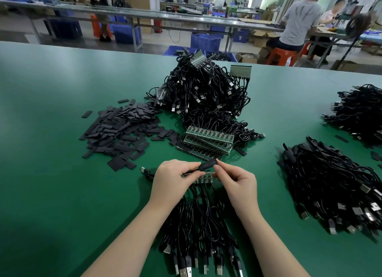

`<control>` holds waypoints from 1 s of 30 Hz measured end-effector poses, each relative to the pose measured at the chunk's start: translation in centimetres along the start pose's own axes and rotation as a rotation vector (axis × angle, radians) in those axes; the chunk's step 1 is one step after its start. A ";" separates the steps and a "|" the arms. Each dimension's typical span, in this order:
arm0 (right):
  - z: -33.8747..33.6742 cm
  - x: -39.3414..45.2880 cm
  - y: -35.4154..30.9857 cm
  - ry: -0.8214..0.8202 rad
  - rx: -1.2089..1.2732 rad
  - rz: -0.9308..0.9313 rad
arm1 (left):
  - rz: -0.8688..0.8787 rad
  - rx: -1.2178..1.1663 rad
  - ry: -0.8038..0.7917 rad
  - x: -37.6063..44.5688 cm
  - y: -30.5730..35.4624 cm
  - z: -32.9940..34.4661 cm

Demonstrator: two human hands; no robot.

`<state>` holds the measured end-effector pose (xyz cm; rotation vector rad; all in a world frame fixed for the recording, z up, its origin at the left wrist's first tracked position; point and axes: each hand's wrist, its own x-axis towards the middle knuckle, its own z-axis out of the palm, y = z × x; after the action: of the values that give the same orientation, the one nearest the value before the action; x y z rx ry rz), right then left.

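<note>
Leftward of the big cable heap [206, 94] on the green counter [51, 111], flat loose sleeves [122, 129] lie scattered, probably kept within easy reach. In front of the heap, the left hand [173, 179] grips one end of a black sleeve [207, 164] to steady it above a strip of green boards [203, 178]. The right hand [237, 183] pinches the other end, seemingly working it over a board. Right of the heap, finished cables [330, 183] lie stacked apart.
</note>
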<state>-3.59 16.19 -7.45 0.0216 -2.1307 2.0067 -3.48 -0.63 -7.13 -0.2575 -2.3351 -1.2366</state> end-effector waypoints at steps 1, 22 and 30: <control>0.0 0.0 0.0 -0.002 0.002 -0.001 | -0.001 0.000 0.001 0.0 0.0 0.0; 0.1 0.0 0.5 -0.004 -0.108 -0.007 | -0.038 0.006 0.003 0.1 -0.6 0.3; 0.2 0.0 0.5 -0.055 -0.247 -0.060 | -0.065 0.007 0.004 0.1 -0.7 0.0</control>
<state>-3.69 15.98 -7.95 0.1014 -2.3676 1.7165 -3.88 -1.07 -7.59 -0.1776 -2.3615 -1.2579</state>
